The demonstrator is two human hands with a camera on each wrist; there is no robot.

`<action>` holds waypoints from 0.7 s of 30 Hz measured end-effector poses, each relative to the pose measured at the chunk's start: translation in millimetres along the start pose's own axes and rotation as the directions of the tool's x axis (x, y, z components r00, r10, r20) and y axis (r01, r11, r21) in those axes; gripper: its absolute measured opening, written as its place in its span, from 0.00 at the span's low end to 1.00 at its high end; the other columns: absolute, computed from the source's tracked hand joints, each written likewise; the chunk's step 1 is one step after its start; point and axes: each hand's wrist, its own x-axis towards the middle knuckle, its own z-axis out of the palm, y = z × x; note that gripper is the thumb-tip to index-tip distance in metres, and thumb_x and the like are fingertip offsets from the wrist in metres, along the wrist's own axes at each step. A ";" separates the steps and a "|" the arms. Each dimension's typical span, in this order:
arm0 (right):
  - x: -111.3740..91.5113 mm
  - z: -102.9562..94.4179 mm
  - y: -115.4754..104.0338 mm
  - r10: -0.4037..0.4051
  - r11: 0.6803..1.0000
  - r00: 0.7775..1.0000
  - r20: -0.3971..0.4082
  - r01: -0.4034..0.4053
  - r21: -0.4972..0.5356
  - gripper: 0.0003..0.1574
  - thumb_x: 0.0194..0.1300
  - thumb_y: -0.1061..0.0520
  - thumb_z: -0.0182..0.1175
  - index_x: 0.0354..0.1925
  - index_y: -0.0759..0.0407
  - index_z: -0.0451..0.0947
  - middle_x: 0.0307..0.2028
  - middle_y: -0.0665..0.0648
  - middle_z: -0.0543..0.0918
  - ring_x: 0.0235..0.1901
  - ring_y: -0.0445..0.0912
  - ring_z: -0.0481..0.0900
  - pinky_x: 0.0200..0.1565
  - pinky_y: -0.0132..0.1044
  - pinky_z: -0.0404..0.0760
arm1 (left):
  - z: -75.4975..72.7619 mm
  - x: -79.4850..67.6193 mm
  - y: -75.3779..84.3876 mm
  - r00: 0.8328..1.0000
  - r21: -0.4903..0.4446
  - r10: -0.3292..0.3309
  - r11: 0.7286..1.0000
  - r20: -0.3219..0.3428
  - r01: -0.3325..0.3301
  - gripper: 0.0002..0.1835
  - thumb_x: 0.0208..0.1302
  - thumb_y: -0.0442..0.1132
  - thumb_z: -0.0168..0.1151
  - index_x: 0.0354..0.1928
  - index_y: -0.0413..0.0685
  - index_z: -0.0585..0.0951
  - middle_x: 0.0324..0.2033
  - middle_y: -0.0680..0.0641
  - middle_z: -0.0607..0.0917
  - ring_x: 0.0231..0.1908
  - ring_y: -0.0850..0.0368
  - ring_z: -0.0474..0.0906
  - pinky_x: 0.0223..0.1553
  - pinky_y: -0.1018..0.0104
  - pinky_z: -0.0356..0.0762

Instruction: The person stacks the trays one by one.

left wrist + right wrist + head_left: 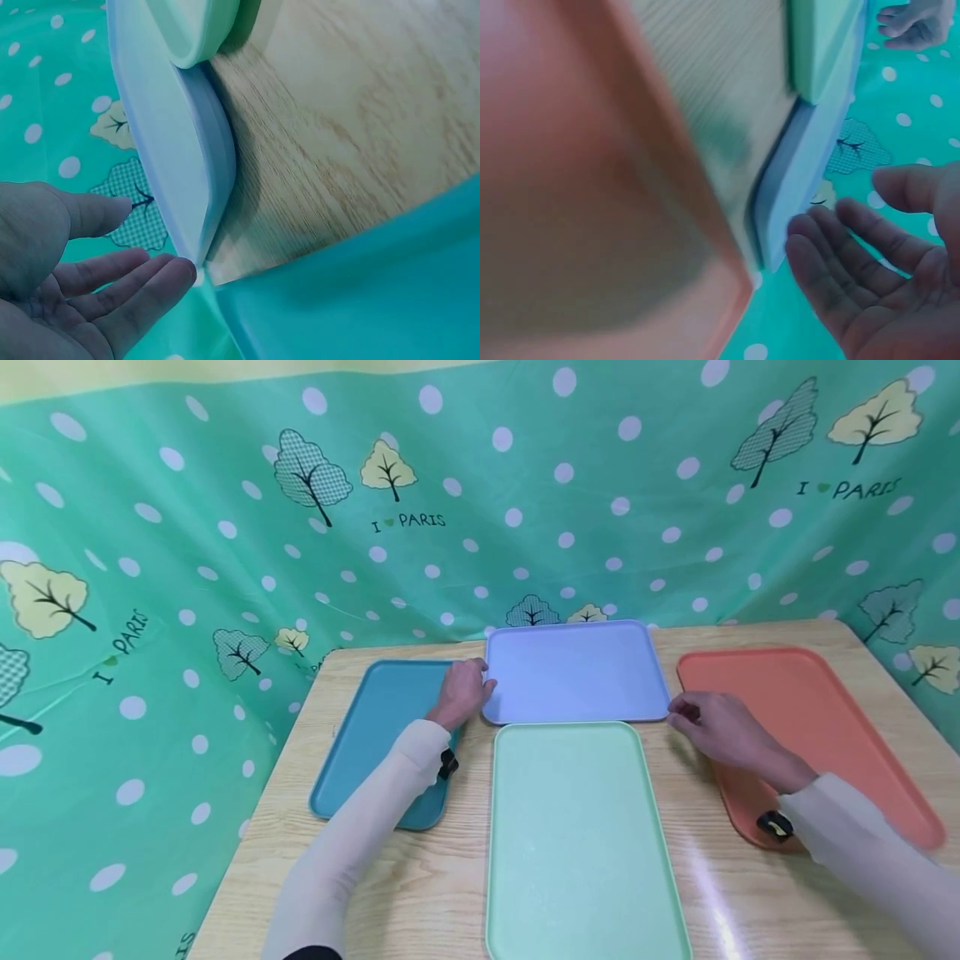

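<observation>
A lavender tray (573,672) lies flat at the back of the wooden table, between both hands. At its left edge is my left hand (461,693), over the right side of a teal tray (382,735). In the left wrist view its fingers (150,300) extend loosely toward the lavender tray's corner, thumb apart. Beside the right edge is my right hand (720,731), partly over a coral tray (817,735). The right wrist view shows its fingers (855,262) gently bent, thumb spread, nothing between them. A mint green tray (573,835) lies in front, its far edge against the lavender one.
The wooden table (405,893) shows between the trays and along the front. Behind and left of it hangs a green dotted cloth (465,468) printed with trees, its bottom meeting the table's back edge. The coral tray sits angled, right of the mint one.
</observation>
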 end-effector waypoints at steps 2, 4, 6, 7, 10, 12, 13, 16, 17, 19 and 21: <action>2.2 1.8 1.8 -0.008 1.000 1.000 -0.016 0.008 -0.009 0.14 0.68 0.59 0.59 0.46 0.69 0.81 0.38 0.63 0.86 0.37 0.52 0.82 0.37 0.48 0.82 | 0.6 2.2 -0.2 1.000 -0.017 -0.017 1.000 0.012 0.017 0.19 0.68 0.42 0.63 0.55 0.37 0.81 0.47 0.39 0.87 0.42 0.50 0.86 0.37 0.65 0.85; 4.1 4.0 4.5 -0.023 0.999 0.999 -0.025 0.022 -0.032 0.15 0.68 0.59 0.60 0.48 0.69 0.81 0.42 0.66 0.86 0.39 0.54 0.82 0.40 0.51 0.83 | 2.3 4.4 -0.7 0.999 -0.029 -0.029 0.999 0.014 0.030 0.19 0.68 0.41 0.63 0.54 0.36 0.81 0.47 0.38 0.87 0.43 0.50 0.86 0.38 0.64 0.86; 5.8 6.4 7.7 -0.039 0.997 0.999 -0.023 0.038 -0.070 0.16 0.66 0.59 0.61 0.49 0.69 0.81 0.44 0.67 0.85 0.39 0.54 0.81 0.40 0.51 0.82 | 4.5 6.5 -1.2 0.999 -0.040 -0.047 0.998 0.023 0.048 0.19 0.68 0.41 0.63 0.54 0.36 0.81 0.48 0.38 0.86 0.44 0.50 0.86 0.40 0.63 0.86; 6.3 7.5 9.5 -0.052 0.995 0.998 -0.017 0.050 -0.090 0.16 0.66 0.59 0.62 0.49 0.68 0.81 0.45 0.67 0.85 0.39 0.54 0.80 0.41 0.52 0.82 | 5.6 7.7 -1.3 0.998 -0.048 -0.061 0.997 0.028 0.062 0.19 0.67 0.42 0.63 0.54 0.35 0.81 0.48 0.38 0.86 0.43 0.50 0.86 0.40 0.64 0.86; 7.2 11.1 14.6 -0.076 0.988 0.997 0.014 0.077 -0.130 0.16 0.63 0.59 0.65 0.48 0.66 0.82 0.46 0.65 0.84 0.43 0.55 0.79 0.45 0.54 0.82 | 8.9 11.0 -1.8 0.994 -0.062 -0.100 0.993 0.046 0.103 0.17 0.67 0.42 0.64 0.49 0.35 0.83 0.44 0.38 0.87 0.38 0.53 0.85 0.35 0.67 0.84; 8.2 13.8 17.5 -0.082 0.987 0.996 0.040 0.086 -0.134 0.17 0.62 0.59 0.66 0.48 0.66 0.82 0.47 0.65 0.84 0.47 0.57 0.79 0.49 0.56 0.80 | 10.6 13.3 -2.1 0.990 -0.063 -0.124 0.990 0.063 0.128 0.14 0.67 0.43 0.63 0.39 0.35 0.84 0.33 0.40 0.86 0.30 0.55 0.82 0.27 0.71 0.80; 8.8 15.1 18.4 -0.081 0.988 0.995 0.051 0.087 -0.130 0.17 0.62 0.59 0.66 0.48 0.66 0.82 0.48 0.65 0.84 0.49 0.59 0.79 0.51 0.57 0.80 | 11.2 14.7 -2.3 0.988 -0.059 -0.133 0.989 0.071 0.138 0.14 0.67 0.43 0.63 0.32 0.36 0.82 0.27 0.42 0.84 0.26 0.56 0.80 0.23 0.72 0.76; 10.8 18.0 19.9 -0.074 0.988 0.994 0.074 0.083 -0.127 0.16 0.62 0.60 0.66 0.48 0.65 0.83 0.49 0.66 0.83 0.53 0.61 0.78 0.54 0.59 0.78 | 13.0 18.7 -3.3 0.983 -0.034 -0.153 0.987 0.102 0.157 0.22 0.68 0.44 0.61 0.17 0.43 0.72 0.13 0.49 0.72 0.17 0.59 0.71 0.15 0.73 0.66; 11.5 18.8 20.1 -0.074 0.988 0.994 0.080 0.084 -0.129 0.16 0.62 0.60 0.66 0.48 0.65 0.83 0.49 0.66 0.83 0.53 0.61 0.78 0.55 0.60 0.78 | 13.6 20.1 -3.7 0.982 -0.024 -0.155 0.987 0.107 0.158 0.23 0.68 0.44 0.61 0.15 0.45 0.69 0.12 0.51 0.69 0.16 0.60 0.70 0.14 0.74 0.65; 12.4 19.4 20.4 -0.073 0.987 0.994 0.086 0.085 -0.134 0.15 0.63 0.61 0.66 0.48 0.65 0.83 0.49 0.66 0.83 0.53 0.61 0.78 0.55 0.59 0.77 | 14.5 22.6 -4.1 0.978 -0.029 -0.167 0.985 0.123 0.171 0.24 0.69 0.43 0.60 0.14 0.47 0.67 0.10 0.52 0.68 0.14 0.61 0.69 0.14 0.74 0.65; 13.6 19.6 20.8 -0.077 0.986 0.993 0.091 0.090 -0.143 0.14 0.62 0.63 0.65 0.48 0.65 0.84 0.49 0.66 0.83 0.53 0.61 0.78 0.55 0.59 0.78 | 14.6 24.7 -3.9 0.975 -0.043 -0.181 0.981 0.132 0.188 0.23 0.68 0.41 0.59 0.15 0.48 0.67 0.11 0.52 0.68 0.15 0.61 0.69 0.14 0.74 0.66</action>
